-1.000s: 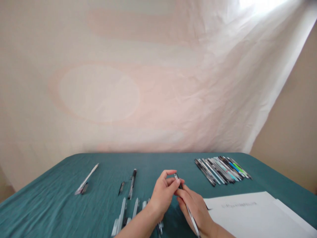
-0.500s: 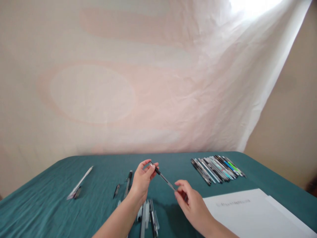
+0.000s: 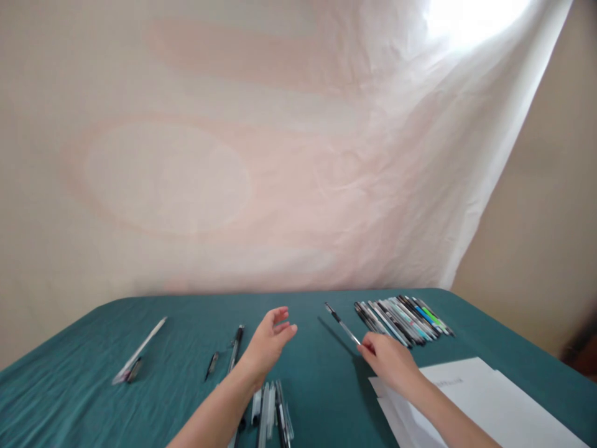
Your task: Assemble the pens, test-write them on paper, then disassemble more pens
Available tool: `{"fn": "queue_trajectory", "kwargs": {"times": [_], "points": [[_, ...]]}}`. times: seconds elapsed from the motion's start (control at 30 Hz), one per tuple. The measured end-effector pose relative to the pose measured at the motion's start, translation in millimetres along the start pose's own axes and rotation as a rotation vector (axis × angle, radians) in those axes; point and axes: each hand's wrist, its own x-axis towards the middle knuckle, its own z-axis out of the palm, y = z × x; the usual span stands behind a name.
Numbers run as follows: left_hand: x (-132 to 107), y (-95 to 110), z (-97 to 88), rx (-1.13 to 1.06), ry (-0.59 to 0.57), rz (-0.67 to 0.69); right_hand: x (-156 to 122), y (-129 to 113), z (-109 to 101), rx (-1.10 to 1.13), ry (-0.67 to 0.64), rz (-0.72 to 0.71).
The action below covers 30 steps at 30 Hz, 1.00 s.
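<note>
My right hand (image 3: 388,359) pinches a clear-barrelled pen (image 3: 344,326) by its near end. The pen has a dark grip and cap at its far end and is held above the cloth, its shadow falling beside it. Just to its right lies a row of pens (image 3: 403,318), side by side, in black, grey, white, blue and green. My left hand (image 3: 271,339) is raised with the fingers apart and nothing in them. Under and beside my left forearm lie loose pens (image 3: 270,410), partly hidden by the arm.
White paper sheets (image 3: 485,398) with faint writing lie at the right front. A short dark pen cap (image 3: 211,365) rests left of my forearm. Farther left, a long white pen or refill (image 3: 144,348) lies by a small dark piece (image 3: 134,370). A teal cloth (image 3: 186,323) covers the table.
My left hand has let go of the pen's capped end and opened. My right hand has carried the pen rightward towards the row of pens. The view has shifted slightly.
</note>
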Motion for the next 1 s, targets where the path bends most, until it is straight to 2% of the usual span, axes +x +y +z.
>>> {"fn": "queue_trajectory", "kwargs": {"times": [0.1,0.2,0.3,0.43,0.67,0.77,0.87,1.0], "points": [[-1.0,9.6,-3.1,0.098,-0.031,0.022,10.3,25.4,-1.3,-0.168,-0.004,0.154],[-2.3,17.9,-4.2,0.146,-0.034,0.026,15.1,40.2,-1.0,-0.232,-0.032,0.235],[-0.5,22.8,-8.0,0.157,-0.011,0.035,16.6,44.3,0.7,-0.252,-0.041,0.271],[6.5,29.2,-22.1,0.187,-0.003,0.07,17.2,44.3,2.6,-0.255,-0.042,0.287],[14.6,31.5,-48.8,0.614,-0.015,0.139,16.8,50.5,3.2,-0.269,-0.03,0.309],[11.9,31.2,-50.3,0.723,-0.038,0.155,17.4,53.7,3.1,-0.27,-0.032,0.314],[6.9,35.3,-49.2,0.811,-0.098,0.112,18.6,55.9,3.4,-0.271,-0.036,0.32],[5.2,39.4,-53.0,1.102,-0.132,0.09,18.9,57.3,4.9,-0.272,-0.04,0.32]]}}
